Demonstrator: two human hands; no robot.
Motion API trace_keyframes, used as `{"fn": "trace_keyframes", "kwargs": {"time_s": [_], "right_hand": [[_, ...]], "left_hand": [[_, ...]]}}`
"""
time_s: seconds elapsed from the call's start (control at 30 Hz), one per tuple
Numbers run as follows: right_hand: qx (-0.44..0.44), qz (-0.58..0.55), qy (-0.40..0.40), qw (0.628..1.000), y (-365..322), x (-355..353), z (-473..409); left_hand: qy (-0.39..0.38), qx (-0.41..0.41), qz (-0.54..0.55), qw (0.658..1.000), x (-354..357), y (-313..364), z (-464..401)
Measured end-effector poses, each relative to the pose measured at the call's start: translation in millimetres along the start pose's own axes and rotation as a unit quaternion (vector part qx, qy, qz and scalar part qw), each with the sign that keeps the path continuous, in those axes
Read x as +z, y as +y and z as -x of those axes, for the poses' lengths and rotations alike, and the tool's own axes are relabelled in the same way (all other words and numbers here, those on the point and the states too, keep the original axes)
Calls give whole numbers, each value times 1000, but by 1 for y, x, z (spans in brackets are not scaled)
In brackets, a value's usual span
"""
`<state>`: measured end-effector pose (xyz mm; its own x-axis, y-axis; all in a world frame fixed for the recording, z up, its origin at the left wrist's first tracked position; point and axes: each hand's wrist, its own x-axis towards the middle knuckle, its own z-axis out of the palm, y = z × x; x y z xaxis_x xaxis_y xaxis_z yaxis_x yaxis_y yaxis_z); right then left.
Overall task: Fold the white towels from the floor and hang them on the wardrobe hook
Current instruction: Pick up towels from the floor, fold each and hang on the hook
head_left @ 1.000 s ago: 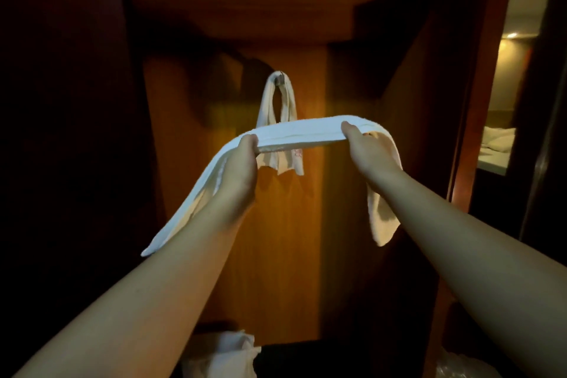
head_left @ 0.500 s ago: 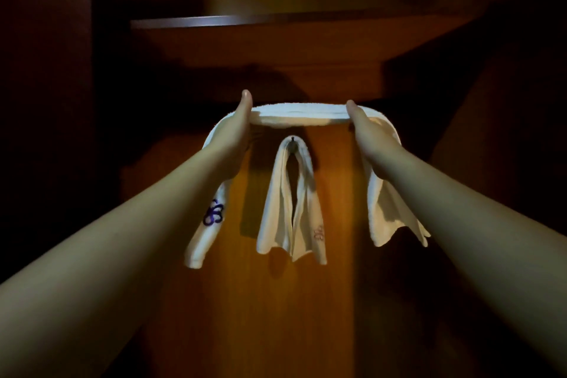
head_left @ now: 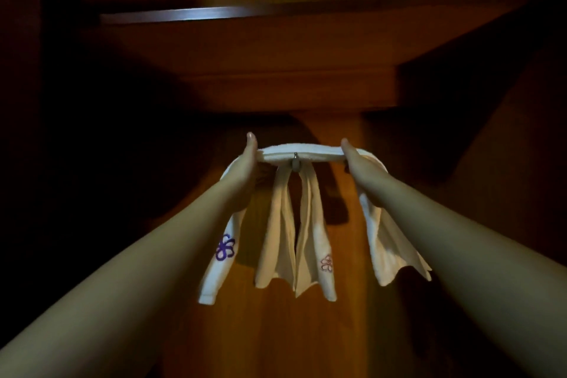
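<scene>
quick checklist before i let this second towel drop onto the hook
1. Both hands grip the folded towel: left hand, right hand: ok.
2. Towel's middle lined up with the hook: ok.
3. Towel seated behind the hook tip: cannot tell.
4. First towel hangs on the hook: ok.
5. Hanging ends level: not ok, right end hangs higher.

Both hands (head_left: 245, 167) (head_left: 360, 164) stretch a folded towel (head_left: 306, 153) at the hook (head_left: 295, 160).
</scene>
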<state>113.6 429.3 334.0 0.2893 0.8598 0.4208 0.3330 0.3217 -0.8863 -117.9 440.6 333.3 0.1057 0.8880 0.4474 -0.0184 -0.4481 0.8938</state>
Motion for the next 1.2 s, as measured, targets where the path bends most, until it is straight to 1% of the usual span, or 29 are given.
{"fn": "trace_keyframes", "kwargs": {"time_s": [0.1,0.23,0.33,0.4,0.5,0.6,0.67,0.77,0.83,0.9,1.0,1.1,1.2], "right_hand": [[14,-10,-21,1000,12,11,-4],[31,-39,-48,998,11,27,-9],[26,-56,-66,996,16,33,-10],[23,-58,-66,996,24,32,-10],[6,-52,-43,998,32,25,-5],[-27,-17,-33,999,39,22,8],[-39,0,-56,998,45,24,17],[-26,-21,-130,991,54,29,32],[-23,-31,-185,982,63,35,42],[-5,-11,-223,975,77,44,54],[18,27,-261,965,100,57,70],[-24,47,-301,952,121,65,87],[-46,94,-296,949,132,66,106]], "left_hand": [[5,-3,15,1000,-2,-17,-11],[19,-8,43,999,-7,-30,-25],[30,-13,47,998,-7,-36,-29],[26,-12,41,999,-2,-39,-25],[9,-7,44,999,10,-50,-14],[22,-18,58,998,20,-55,1],[32,-23,63,997,24,-56,11],[18,-19,65,998,31,-63,32],[4,-26,44,999,38,-70,46],[5,-39,12,999,46,-79,60],[5,-62,-22,998,52,-94,86],[13,-59,-54,997,52,-113,113],[59,-81,-43,994,47,-124,131]]}}
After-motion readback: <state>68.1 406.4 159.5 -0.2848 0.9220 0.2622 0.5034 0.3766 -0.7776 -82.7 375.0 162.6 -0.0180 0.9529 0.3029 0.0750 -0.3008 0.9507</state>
